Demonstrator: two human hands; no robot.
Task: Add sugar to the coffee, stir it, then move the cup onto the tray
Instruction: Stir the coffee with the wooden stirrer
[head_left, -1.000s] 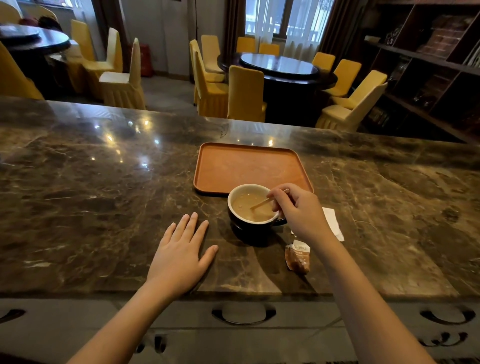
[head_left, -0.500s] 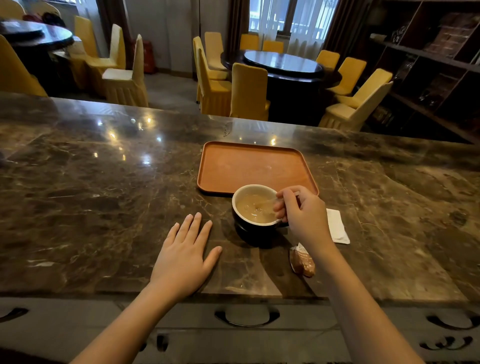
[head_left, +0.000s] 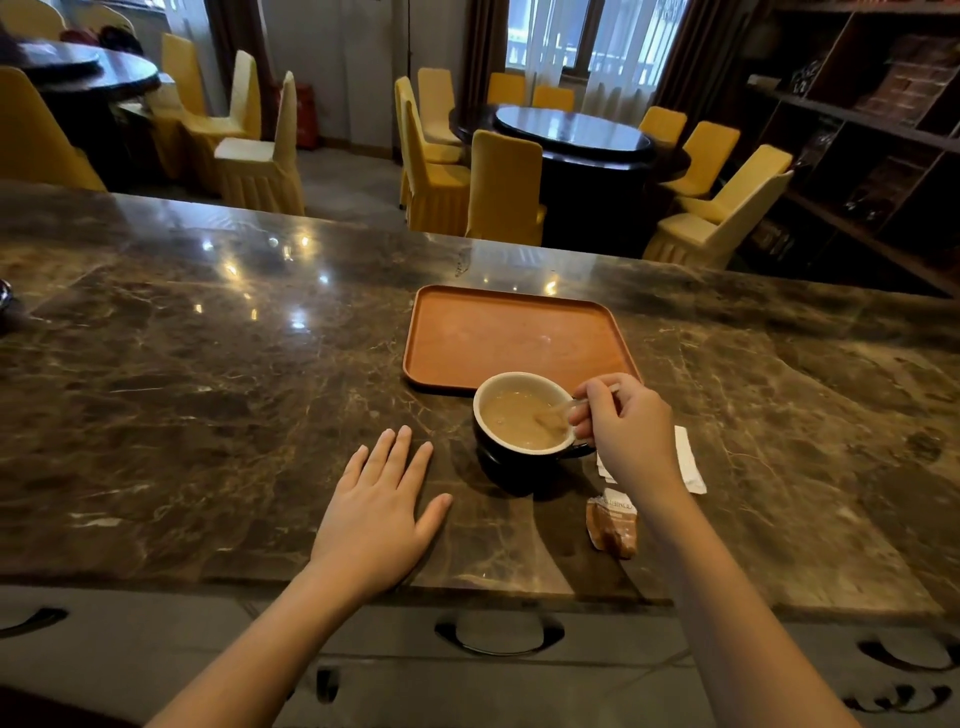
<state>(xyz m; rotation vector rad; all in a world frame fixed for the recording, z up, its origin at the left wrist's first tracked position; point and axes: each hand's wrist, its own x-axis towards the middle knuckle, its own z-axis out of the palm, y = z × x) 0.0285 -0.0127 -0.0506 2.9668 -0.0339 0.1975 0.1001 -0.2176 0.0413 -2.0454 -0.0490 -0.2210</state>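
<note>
A dark cup (head_left: 511, 457) with a pale inside holds light brown coffee and stands on the marble counter, just in front of the orange tray (head_left: 498, 332). My right hand (head_left: 626, 428) hovers at the cup's right rim, its fingers pinched on a thin stirring stick (head_left: 553, 415) whose blurred tip dips into the coffee. My left hand (head_left: 382, 506) lies flat on the counter to the left of the cup, fingers spread, holding nothing. The tray has nothing on it.
A crumpled brown sugar packet (head_left: 612, 525) lies right of the cup near my right forearm. A white napkin (head_left: 688, 462) lies behind my right wrist. The counter's front edge (head_left: 467, 590) runs close below my hands; yellow chairs and round tables stand beyond.
My right hand has shifted the stick around inside the cup, from the middle toward the right rim. The left hand and the cup have stayed where they were.
</note>
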